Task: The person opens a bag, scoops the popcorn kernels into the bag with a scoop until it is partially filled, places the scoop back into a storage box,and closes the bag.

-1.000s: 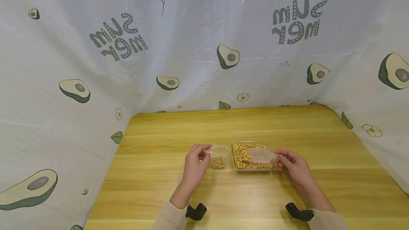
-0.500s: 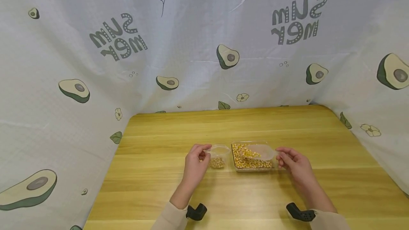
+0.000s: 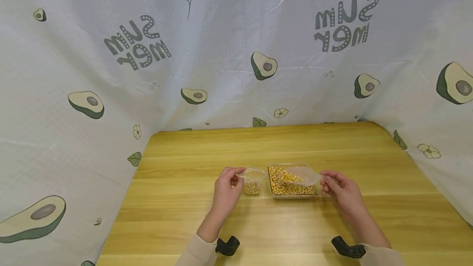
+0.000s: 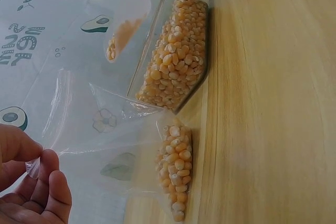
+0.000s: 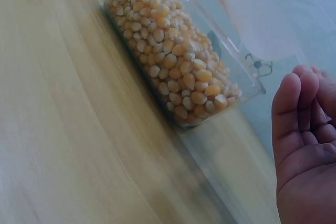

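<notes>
the person is mid-transfer here, moving corn kernels out of the clear tray (image 3: pixel 292 194) into a small plastic bag (image 3: pixel 253 180). the bag sits on the wooden table (image 3: pixel 258 143) just to the left of the tray, almost touching it, with a small heap of kernels (image 4: pixel 176 169) settled at its bottom.

the left hand (image 3: pixel 226 190), on the far side of the bag from the tray, pinches the bag's top edge between thumb and fingertips (image 4: pixel 50 163), holding the mouth open and raised.

the right hand (image 3: pixel 341 192) is at the tray's right end, fingers curled around the handle of a clear plastic scoop (image 3: pixel 301 174). the scoop hovers over the tray with a few kernels in it, seen as an orange smudge in the left wrist view. the right wrist view only shows the fingers (image 5: pixel 299 108) close together, so the grip reads best from the head camera.

judging by this, it's the scooping step. the next move probably calls for carrying the scoop level to the bag mouth left of the tray, then tipping slowly so nothing spills on the table.
</notes>
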{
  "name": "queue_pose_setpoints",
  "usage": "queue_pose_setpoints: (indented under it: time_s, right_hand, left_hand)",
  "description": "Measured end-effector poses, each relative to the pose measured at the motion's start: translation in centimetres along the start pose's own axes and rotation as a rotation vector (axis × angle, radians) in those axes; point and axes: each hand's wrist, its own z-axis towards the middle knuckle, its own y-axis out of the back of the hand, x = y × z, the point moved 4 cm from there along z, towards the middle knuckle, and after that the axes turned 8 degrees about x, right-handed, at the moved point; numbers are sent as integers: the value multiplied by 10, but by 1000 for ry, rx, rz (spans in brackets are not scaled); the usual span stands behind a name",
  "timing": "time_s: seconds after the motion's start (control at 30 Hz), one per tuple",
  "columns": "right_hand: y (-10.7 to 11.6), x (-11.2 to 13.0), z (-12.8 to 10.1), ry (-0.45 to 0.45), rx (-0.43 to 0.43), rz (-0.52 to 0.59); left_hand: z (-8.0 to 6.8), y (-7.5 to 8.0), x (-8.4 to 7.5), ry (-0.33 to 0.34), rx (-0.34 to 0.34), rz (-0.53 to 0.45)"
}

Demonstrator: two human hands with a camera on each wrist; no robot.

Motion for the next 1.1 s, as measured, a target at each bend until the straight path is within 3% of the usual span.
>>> queue_pose_setpoints:
  time_s: [0.27,0.63,1.1]
  right_hand:
    - [-11,13,1,6,-2,-10]
    - [-43,36,7,28,36,-33]
    - [-70,36,18,-32,13,-153]
  left_hand:
    - [1,-1,1,-5,4,7]
    - [1,-1,1,-9,5,19]
    - [1,-3,-4,-18,5,31]
